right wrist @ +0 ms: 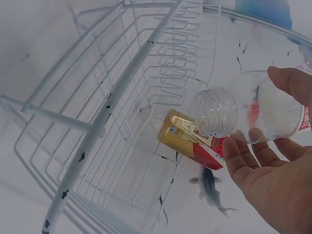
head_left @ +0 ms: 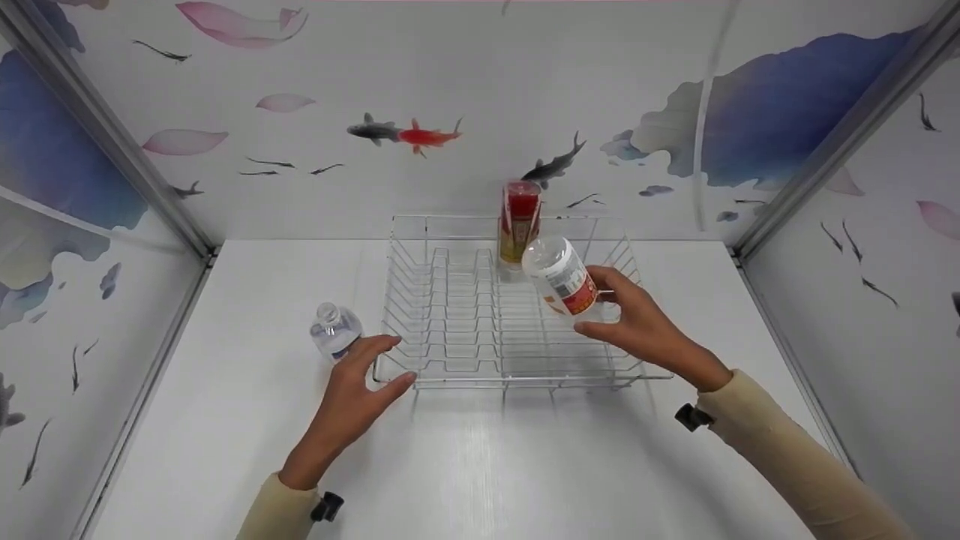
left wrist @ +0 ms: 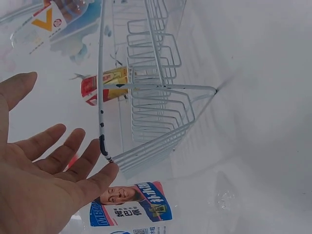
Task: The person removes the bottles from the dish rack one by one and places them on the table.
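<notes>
My right hand (head_left: 637, 315) grips a clear plastic bottle (head_left: 559, 274) with a red and white label, above the right part of a white wire rack (head_left: 457, 384). The bottle is tilted, with its base up; in the right wrist view its capless threaded neck (right wrist: 214, 113) points down toward the rack. My left hand (head_left: 356, 394), thumb and fingers spread, is at the rack's front left corner and holds nothing. Just beyond it, a clear bottle (head_left: 334, 326) with a blue and white label (left wrist: 131, 202) stands on the table, partly hidden by that hand.
Toward the back of the rack stands a clear bottle with a red and yellow label (head_left: 519, 217). Wavy wire dividers (head_left: 442, 315) run along the rack's left half. Patterned panels (head_left: 450, 60) enclose the white table (head_left: 480, 465) at the back and both sides.
</notes>
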`<action>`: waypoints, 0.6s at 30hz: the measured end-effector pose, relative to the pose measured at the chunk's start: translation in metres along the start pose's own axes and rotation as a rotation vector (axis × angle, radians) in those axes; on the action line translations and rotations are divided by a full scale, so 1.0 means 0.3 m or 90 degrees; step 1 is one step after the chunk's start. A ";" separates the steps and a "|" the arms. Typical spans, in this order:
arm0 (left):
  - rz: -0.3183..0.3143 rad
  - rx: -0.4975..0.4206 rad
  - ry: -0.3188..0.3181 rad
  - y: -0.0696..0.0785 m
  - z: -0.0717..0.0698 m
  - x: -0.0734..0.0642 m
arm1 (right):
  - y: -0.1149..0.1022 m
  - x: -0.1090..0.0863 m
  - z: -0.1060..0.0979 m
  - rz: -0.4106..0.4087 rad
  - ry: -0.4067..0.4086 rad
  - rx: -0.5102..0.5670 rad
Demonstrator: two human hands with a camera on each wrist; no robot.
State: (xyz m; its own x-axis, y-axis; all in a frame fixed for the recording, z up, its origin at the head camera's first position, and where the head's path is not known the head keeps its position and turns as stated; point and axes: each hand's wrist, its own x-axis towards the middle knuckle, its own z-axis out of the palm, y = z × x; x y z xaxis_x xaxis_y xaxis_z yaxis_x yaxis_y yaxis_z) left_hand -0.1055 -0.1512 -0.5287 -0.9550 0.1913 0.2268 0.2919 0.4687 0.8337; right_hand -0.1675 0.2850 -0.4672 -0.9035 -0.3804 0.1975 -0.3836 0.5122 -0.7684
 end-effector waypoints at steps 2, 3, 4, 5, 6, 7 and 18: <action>0.003 0.003 -0.001 0.005 0.002 0.002 | 0.000 -0.003 0.002 -0.005 -0.002 -0.001; 0.006 0.005 -0.001 0.007 0.004 0.003 | 0.001 -0.004 0.004 -0.007 -0.003 -0.003; 0.012 0.008 0.000 0.009 0.004 0.004 | -0.001 -0.005 0.005 -0.008 -0.004 -0.003; 0.016 0.009 0.002 0.011 0.005 0.006 | -0.001 -0.006 0.006 -0.009 -0.005 -0.004; 0.020 0.010 0.003 0.013 0.006 0.008 | 0.000 -0.007 0.007 -0.010 -0.007 -0.004; 0.023 0.011 0.003 0.014 0.007 0.009 | -0.001 -0.008 0.008 -0.011 -0.009 -0.005; 0.010 0.001 -0.031 0.037 0.023 0.012 | -0.014 -0.023 0.023 -0.033 -0.024 -0.007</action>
State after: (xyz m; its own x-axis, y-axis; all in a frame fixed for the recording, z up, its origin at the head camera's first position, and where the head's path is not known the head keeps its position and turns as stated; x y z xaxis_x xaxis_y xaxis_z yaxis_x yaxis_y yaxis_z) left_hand -0.1053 -0.1395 -0.5221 -0.9466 0.2404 0.2148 0.3068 0.4672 0.8292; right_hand -0.1583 0.2801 -0.4695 -0.8746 -0.4351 0.2138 -0.4319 0.4989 -0.7514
